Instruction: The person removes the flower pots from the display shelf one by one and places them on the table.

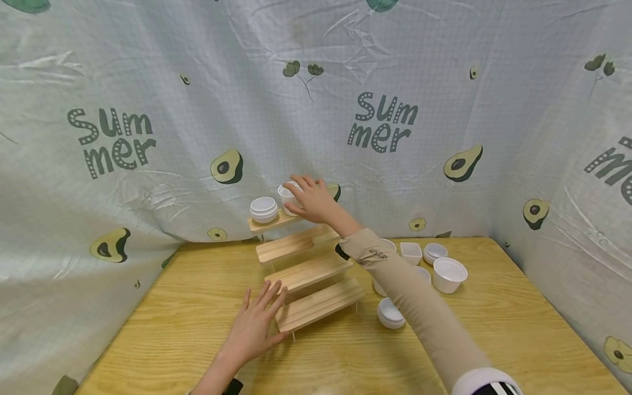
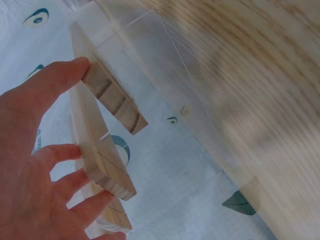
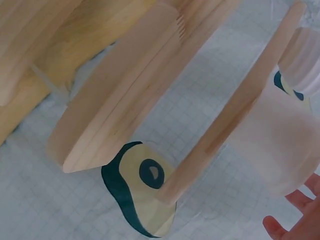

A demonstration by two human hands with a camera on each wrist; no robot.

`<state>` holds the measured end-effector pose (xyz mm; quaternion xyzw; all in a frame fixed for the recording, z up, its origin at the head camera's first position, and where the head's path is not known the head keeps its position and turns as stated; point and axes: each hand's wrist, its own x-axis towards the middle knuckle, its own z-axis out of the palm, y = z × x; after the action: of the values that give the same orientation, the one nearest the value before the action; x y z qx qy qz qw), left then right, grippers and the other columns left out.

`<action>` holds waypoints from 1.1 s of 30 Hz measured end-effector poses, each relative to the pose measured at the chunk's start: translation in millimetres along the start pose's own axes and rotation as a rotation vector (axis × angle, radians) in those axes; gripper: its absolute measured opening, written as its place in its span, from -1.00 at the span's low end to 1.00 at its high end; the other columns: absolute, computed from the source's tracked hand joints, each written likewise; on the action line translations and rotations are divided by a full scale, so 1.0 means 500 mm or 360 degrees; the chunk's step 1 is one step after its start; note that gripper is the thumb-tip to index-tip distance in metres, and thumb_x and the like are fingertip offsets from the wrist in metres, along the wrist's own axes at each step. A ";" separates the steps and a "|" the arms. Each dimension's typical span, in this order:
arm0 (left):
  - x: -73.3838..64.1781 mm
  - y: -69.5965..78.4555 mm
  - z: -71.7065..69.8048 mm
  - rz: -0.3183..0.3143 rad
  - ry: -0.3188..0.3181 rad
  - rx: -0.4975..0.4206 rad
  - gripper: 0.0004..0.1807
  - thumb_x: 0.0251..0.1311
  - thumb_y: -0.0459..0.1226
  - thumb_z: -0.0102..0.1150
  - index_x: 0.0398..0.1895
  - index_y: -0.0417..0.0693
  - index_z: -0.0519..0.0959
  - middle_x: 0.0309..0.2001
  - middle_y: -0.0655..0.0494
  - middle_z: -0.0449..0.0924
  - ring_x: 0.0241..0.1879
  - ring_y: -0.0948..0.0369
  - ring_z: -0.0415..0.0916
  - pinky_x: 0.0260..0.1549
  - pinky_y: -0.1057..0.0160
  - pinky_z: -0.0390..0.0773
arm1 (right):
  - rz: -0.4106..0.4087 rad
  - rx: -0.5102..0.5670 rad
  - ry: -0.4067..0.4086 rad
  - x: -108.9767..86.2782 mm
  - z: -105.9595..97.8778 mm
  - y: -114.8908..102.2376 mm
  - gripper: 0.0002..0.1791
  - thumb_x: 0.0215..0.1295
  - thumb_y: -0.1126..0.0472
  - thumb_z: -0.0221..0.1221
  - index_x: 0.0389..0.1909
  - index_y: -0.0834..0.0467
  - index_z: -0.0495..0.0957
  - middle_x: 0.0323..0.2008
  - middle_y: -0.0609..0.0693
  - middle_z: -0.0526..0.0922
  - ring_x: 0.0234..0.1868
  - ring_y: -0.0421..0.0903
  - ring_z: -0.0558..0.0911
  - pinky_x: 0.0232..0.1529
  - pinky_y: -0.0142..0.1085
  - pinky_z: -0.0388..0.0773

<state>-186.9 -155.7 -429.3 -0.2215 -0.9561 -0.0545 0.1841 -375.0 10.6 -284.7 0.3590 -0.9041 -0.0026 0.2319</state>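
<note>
A wooden stand [image 1: 311,274] with several stepped tiers on clear supports stands at a slant on the table. My left hand [image 1: 254,329] is at its lower left ends, fingers spread. In the left wrist view the thumb touches one tier end [image 2: 112,97] and other fingers touch the tier beside it. A white tub [image 1: 288,198] is upright on the top tier, left of its middle. My right hand [image 1: 316,203] reaches over it with fingers spread; in the right wrist view, fingertips [image 3: 297,199] are at its rim. A small white ridged bowl [image 1: 264,210] sits left of the tub.
Right of the stand, partly behind my right sleeve [image 1: 419,296], several white containers are on the wooden table [image 1: 197,318]: a round tub [image 1: 449,275], a square cup [image 1: 411,253], ridged bowls [image 1: 391,314] and others. A printed curtain [image 1: 276,120] hangs behind and at both sides.
</note>
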 end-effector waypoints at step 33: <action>-0.003 -0.002 -0.002 -0.0006 -0.0015 -0.0003 -0.08 -0.21 0.08 0.31 0.28 -0.04 0.23 0.32 -0.03 0.16 0.32 -0.03 0.08 0.19 -0.27 0.04 | 0.0045 0.0035 -0.0049 -0.003 0.006 0.004 -0.55 0.31 -0.09 -0.11 0.21 -0.17 0.27 0.21 0.20 0.26 0.17 0.15 0.22 0.02 0.05 0.31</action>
<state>-185.6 -157.1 -429.1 -0.2202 -0.9572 -0.0547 0.1794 -376.9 12.6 -287.7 0.3485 -0.9125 0.0051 0.2140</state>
